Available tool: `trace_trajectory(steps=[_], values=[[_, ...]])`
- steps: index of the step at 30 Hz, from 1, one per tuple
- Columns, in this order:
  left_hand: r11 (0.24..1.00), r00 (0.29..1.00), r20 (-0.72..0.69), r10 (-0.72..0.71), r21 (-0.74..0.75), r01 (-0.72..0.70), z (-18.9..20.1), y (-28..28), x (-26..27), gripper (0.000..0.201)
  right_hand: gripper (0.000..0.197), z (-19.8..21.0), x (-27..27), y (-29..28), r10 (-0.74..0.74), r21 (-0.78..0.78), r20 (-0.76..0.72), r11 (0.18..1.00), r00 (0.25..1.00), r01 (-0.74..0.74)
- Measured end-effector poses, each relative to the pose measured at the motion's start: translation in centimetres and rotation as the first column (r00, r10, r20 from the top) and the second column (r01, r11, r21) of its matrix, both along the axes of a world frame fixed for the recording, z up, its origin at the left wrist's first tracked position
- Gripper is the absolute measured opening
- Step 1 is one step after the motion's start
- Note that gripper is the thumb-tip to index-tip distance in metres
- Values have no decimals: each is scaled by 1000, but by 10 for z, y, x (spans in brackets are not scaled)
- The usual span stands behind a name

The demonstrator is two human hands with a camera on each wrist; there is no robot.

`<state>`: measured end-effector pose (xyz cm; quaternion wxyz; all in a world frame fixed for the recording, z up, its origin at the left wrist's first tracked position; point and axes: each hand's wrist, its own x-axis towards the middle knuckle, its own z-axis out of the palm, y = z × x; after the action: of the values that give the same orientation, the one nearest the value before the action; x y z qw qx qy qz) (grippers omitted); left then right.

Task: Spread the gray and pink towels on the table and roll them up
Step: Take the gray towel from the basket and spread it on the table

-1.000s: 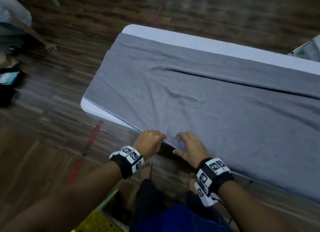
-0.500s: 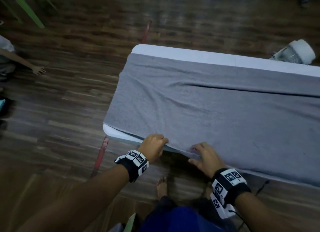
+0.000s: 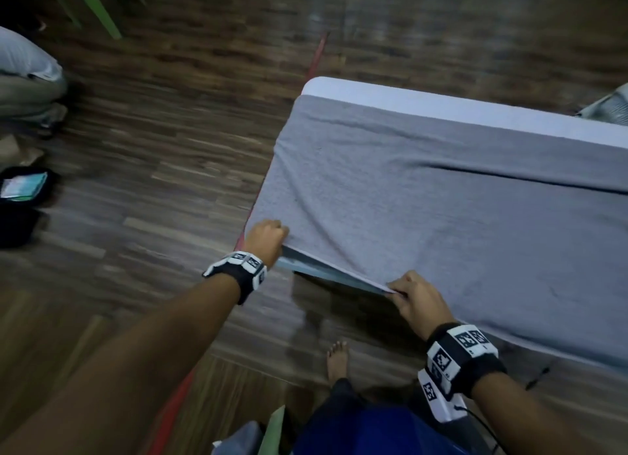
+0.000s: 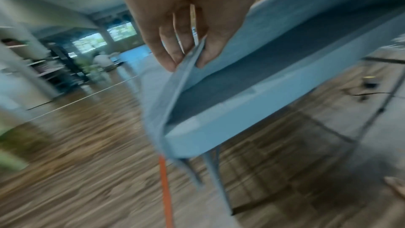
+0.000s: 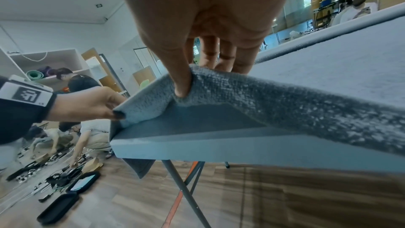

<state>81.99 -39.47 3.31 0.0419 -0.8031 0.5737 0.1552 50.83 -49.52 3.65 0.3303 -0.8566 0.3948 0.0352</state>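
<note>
The gray towel [image 3: 441,210] lies spread over the white bench [image 3: 407,101], its near edge lifted off the benchtop, pinched at the left corner by the left hand [image 3: 266,239] and farther right by the right hand [image 3: 419,300]; no writing is legible.

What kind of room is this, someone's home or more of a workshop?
Probably a shared activity or work hall, not a home: a folding table on a wood floor, rolled mats on an open shelf, and people crouched over gear and cases spread on the floor.

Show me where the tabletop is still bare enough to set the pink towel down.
Only a narrow bare strip of table runs along the far edge, beyond the gray towel. Everything nearer is towel-covered; the near edge is crowded by the left hand and right hand.
</note>
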Motion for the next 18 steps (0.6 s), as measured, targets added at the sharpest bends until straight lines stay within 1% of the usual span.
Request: trace_trajectory(steps=[3, 7, 10, 12, 14, 15, 16, 17, 18], values=[[993, 998, 36, 47, -112, -43, -4, 31, 31, 23, 16, -2, 3, 3, 36, 34, -61, 999, 997, -34], [945, 988, -14, 154, -290, -152, -2, 66, 34, 30, 11, -3, 3, 10, 46, 34, -138, 999, 989, -42], [926, 989, -21, 144, -349, -142, -8, 85, 30, 32, 12, -5, 0, 14, 109, 48, -145, 994, 983, -103], [937, 990, -18, 139, -321, -138, -15, 92, 29, 33, 10, -7, -2, 15, 130, 69, -152, 990, 980, -121], [960, 990, 16, 137, -249, -129, -23, 95, 29, 31, 14, -9, -5, 13, 140, 123, -160, 985, 977, -121], [981, 988, 46, 147, -135, -140, -24, 94, 27, 28, 18, -11, -9, 12, 146, 146, -168, 982, 975, -121], [988, 985, 85, 153, 19, -155, -28, 94, 23, 26, 23, -11, -14, 10, 146, 183, -200, 977, 969, -110], [965, 980, 113, 162, 187, -182, -29, 93, 16, 29, 26, -13, -21, 7, 131, 210, -220, 974, 967, -84], [924, 981, 105, 160, 335, -187, -36, 97, 10, 34, 28, -14, -32, 3, 95, 246, -257, 969, 962, -30]])
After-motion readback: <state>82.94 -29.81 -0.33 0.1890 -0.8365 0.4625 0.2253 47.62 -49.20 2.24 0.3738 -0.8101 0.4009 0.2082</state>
